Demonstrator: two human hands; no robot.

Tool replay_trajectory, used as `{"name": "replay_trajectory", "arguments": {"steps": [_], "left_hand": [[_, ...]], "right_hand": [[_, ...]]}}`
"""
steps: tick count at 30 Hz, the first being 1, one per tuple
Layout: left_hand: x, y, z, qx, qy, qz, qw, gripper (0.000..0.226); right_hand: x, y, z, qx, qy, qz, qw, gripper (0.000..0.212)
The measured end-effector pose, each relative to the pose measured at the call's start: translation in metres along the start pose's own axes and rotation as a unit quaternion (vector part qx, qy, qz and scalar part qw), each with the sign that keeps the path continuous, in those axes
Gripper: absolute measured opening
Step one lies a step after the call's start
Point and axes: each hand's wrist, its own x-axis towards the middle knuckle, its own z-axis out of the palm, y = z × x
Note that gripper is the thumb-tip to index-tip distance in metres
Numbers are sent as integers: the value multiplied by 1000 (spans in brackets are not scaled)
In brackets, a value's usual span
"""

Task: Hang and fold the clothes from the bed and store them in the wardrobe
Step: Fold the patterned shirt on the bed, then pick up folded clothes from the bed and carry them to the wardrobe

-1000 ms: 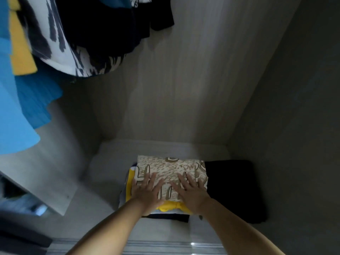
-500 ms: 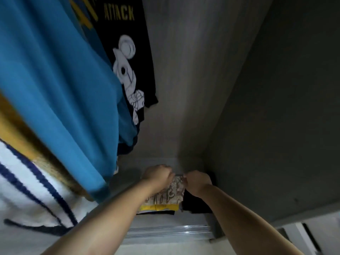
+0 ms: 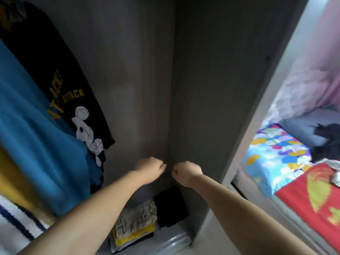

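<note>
Both hands raised inside the wardrobe (image 3: 211, 89), near its rear corner, knuckles facing each other across a narrow gap. Left hand (image 3: 150, 167): fingers curled loosely, nothing held. Right hand (image 3: 185, 173): fingers curled into a loose fist, nothing held. Folded stack (image 3: 137, 220) located on the wardrobe floor, below and in front of both hands, patterned beige piece on top, yellow and dark layers beneath; black folded garment (image 3: 172, 207) just beside it on the right. Hanging shirts at left: black printed shirt (image 3: 60, 85), blue shirt (image 3: 35, 137). Storage of this stack judged complete. Remaining clothes (image 3: 327, 142) located on the bed (image 3: 276, 159), outside the wardrobe opening, to the right of both hands and well apart from them. Dark pile blurred; long axis not determinable. Right hand nearer to the bed; right-side reach judged the shorter path. Next move judged to require withdrawal from the wardrobe and a turn to the right.
</note>
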Motion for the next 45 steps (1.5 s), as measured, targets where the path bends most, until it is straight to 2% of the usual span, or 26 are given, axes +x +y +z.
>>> {"name": "replay_trajectory", "arguments": {"steps": [4,7,10,15,20,26,30,33,36,38,45], "left_hand": [[-6,83,10,29,-23,97,995,40],[-18,149,26,68,-57,198,976,39],[-18,223,21,98,-43,289,951,39],[-10,344,17,114,-9,385,916,39],[-18,490,45,99,-13,427,899,40],[-47,638,80,89,-51,489,866,39],[-39,714,84,89,-39,518,850,37],[-32,762,92,97,-27,546,832,39],[-20,792,115,106,-47,569,814,37],[-1,809,129,109,-54,570,813,36],[109,883,163,106,-95,557,818,38]], "right_hand": [[-69,56,-1,4,-4,82,997,34],[-127,103,-5,17,-10,157,987,36],[-182,157,-22,54,16,228,972,37],[-277,242,-40,23,24,305,952,35],[-386,339,-55,0,13,374,927,34],[-533,443,-59,23,-13,485,874,33],[-590,486,-63,50,25,529,847,39],[-617,513,-59,65,37,548,833,42],[-629,543,-51,83,42,559,824,37],[-627,571,-49,88,44,564,820,32],[-579,685,-47,95,30,570,816,38]]}}
